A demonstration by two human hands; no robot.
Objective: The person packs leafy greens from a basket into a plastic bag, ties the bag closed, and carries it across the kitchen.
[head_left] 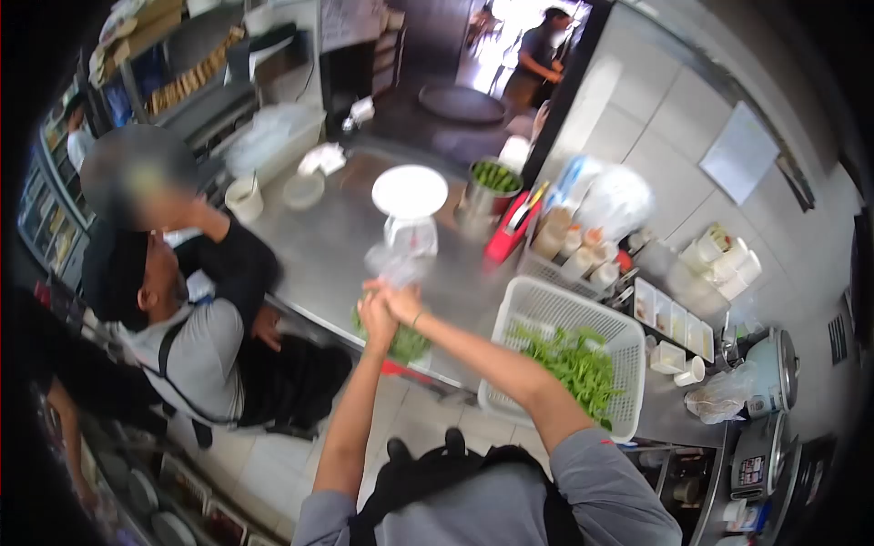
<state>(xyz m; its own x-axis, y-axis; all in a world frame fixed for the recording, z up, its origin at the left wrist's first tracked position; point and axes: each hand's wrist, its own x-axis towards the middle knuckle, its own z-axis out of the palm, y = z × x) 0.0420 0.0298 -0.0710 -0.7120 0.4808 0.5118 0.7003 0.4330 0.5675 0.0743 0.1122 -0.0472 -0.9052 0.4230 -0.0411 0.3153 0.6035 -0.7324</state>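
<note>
My left hand (377, 320) and my right hand (401, 302) are together over the front edge of the steel counter. Both are closed around the gathered neck of a clear plastic bag (397, 265), whose loose top spreads out beyond my fingers. Green leaves (410, 345) show below my hands, seemingly inside the bag. Just behind the bag stands a white kitchen scale (411, 191) with a round pan. To the right of my right forearm, a white plastic basket (632, 364) holds loose leafy greens (574, 364). My exact finger positions are slightly blurred.
On the left, a person (196, 355) in a grey shirt is close to the counter (319, 250). A red tape dispenser (512, 227), a metal pot of green vegetables (494, 176) and a crate of bottles (569, 250) stand at the right. Plastic tubs (244, 197) lie back left.
</note>
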